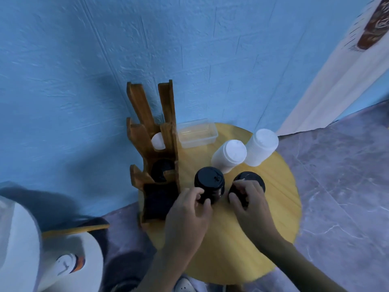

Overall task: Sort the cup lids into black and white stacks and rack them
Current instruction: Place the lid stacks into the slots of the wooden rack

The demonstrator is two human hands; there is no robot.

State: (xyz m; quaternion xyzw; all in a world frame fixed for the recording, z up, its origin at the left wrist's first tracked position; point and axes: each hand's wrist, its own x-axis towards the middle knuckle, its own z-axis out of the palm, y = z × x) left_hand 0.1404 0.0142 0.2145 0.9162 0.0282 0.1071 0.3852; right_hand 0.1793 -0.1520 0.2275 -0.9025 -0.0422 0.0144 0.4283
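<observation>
Round yellow table (242, 239) against a blue wall (189, 49), grey floor around it.

Left hand (189, 209): fingers curled around the near side of a black lid stack (209, 182), thumb and fingertips pressed to its lower edge. Grip closed on the stack, which stands on the table just right of the rack.

Right hand (248, 201): fingers bent over the second black stack (250, 182), covering its near half; thumb on the left side. Also gripping. This stack sits on the table too, beside the first, a narrow gap between them.

Two white lid stacks stand behind the black ones: one white stack (229, 155) just behind the left black stack, the far white stack (262, 147) to its right, the two touching or nearly so. Neither hand is on them.

Wooden rack (166, 114) stands at the table's left edge by the wall, stepped in tiers. A middle slot shows something white (158, 141); the slot below it shows something dark (162, 170); the lowest compartment (157, 201) looks dark inside. Too dim to tell whether these are lids.

Clear plastic tub (196, 131) lies at the far edge of the table, just right of the rack.

Frame is blurred and dim; lid counts cannot be told.
</observation>
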